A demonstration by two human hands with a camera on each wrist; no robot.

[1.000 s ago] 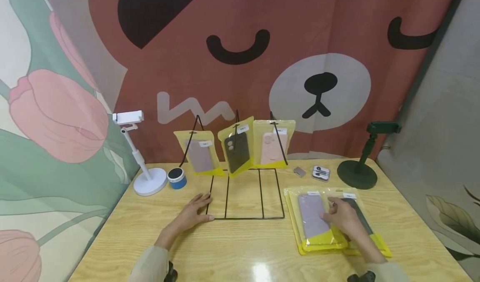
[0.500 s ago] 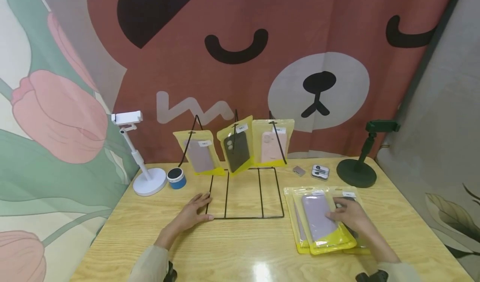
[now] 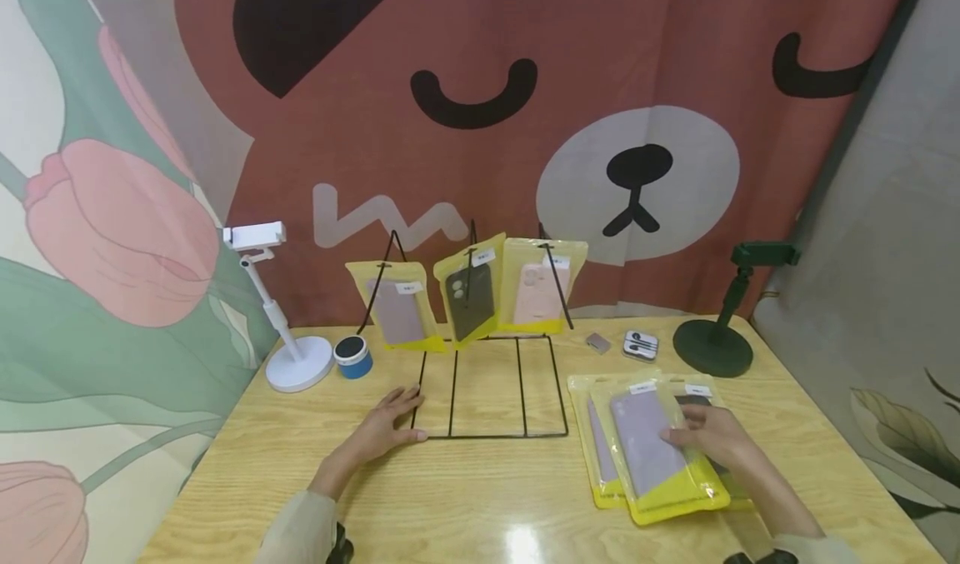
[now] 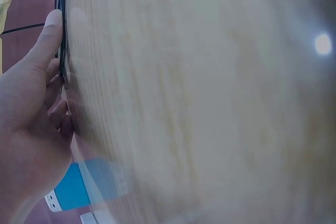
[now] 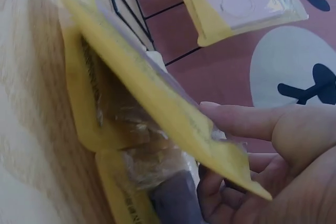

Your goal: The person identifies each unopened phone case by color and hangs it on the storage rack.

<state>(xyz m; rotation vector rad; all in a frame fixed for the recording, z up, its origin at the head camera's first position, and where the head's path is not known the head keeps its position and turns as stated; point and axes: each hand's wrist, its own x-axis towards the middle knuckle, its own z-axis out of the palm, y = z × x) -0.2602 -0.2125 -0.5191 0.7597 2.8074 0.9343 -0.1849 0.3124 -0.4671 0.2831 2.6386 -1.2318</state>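
Observation:
In the head view my right hand (image 3: 708,435) pinches the right edge of a yellow-bordered clear pouch (image 3: 652,447) with a lilac phone case in it. In the right wrist view this phone case pouch (image 5: 152,95) is tilted up, its edge between thumb and fingers. Beneath it lie another lilac case pouch (image 3: 600,456) and a dark case pouch (image 3: 738,485), both partly covered. My left hand (image 3: 382,426) rests at the left front corner of the black wire rack (image 3: 495,436); the left wrist view has the thumb (image 4: 47,38) along its wire.
Three pouches hang on the rack's hooks: lilac (image 3: 397,310), black (image 3: 471,297) and pink (image 3: 540,293). Behind the right hand are boxed earphones (image 3: 641,345), a small metallic piece (image 3: 597,343) and a dark green stand (image 3: 712,347). A blue speaker (image 3: 353,357) and white stand (image 3: 300,364) are left.
My right hand has drawn the top lilac phone case pouch rightward and toward me, uncovering more of the lilac pouch below. The left hand stays at the rack's corner.

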